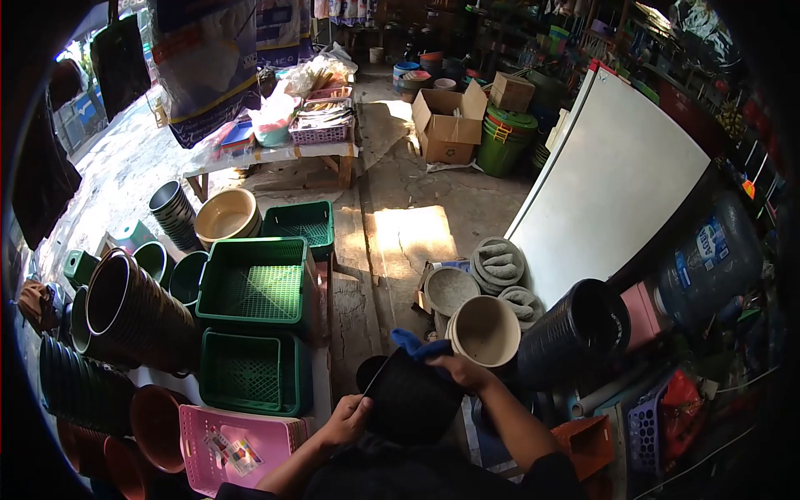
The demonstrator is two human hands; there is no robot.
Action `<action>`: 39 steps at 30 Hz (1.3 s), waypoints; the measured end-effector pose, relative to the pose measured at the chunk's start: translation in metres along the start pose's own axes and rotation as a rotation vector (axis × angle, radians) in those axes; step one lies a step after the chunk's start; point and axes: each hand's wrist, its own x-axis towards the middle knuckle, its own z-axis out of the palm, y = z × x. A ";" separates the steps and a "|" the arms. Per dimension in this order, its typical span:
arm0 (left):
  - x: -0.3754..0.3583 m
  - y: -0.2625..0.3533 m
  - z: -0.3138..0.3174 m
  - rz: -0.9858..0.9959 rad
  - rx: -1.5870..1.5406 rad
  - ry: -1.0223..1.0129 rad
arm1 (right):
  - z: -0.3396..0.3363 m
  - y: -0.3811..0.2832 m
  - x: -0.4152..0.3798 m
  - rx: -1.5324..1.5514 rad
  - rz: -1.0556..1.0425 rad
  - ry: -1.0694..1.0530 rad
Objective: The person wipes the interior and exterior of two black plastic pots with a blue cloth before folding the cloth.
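A dark, black container (pixel 415 396), which looks like a plastic pot, is held tilted in front of my body. My left hand (pixel 348 419) is closed on its left edge, thumb on the outside. At the upper right of the pot, my right hand (pixel 461 372) is closed on a blue cloth (pixel 417 343) lying over the rim. The fingertips of that hand are partly hidden. Just beyond the right hand stand cream buckets (pixel 485 332), with a grey stone mortar (pixel 452 291) and several grey pestles (pixel 500 260) behind them.
On the left stand green baskets (pixel 252 318), a pink basket (pixel 193 454) and stacked brown pots (pixel 112 292). Black bins (pixel 575 337), a large white panel (pixel 612 175) and a water jug (pixel 708 258) line the right. An open cardboard box (pixel 447 137) sits farther along the concrete floor.
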 end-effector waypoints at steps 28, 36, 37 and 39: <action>0.049 0.006 -0.008 -0.275 -0.295 -0.120 | 0.016 0.003 0.043 -0.231 -0.104 0.061; 0.049 0.009 0.003 -0.309 -1.184 0.346 | 0.029 0.077 0.021 1.159 -0.061 0.369; 0.052 0.009 0.006 -0.268 -1.162 0.345 | 0.040 0.071 0.025 1.161 -0.057 0.370; 0.058 0.003 0.010 -0.244 -1.189 0.328 | 0.068 0.049 0.033 0.382 -0.258 0.703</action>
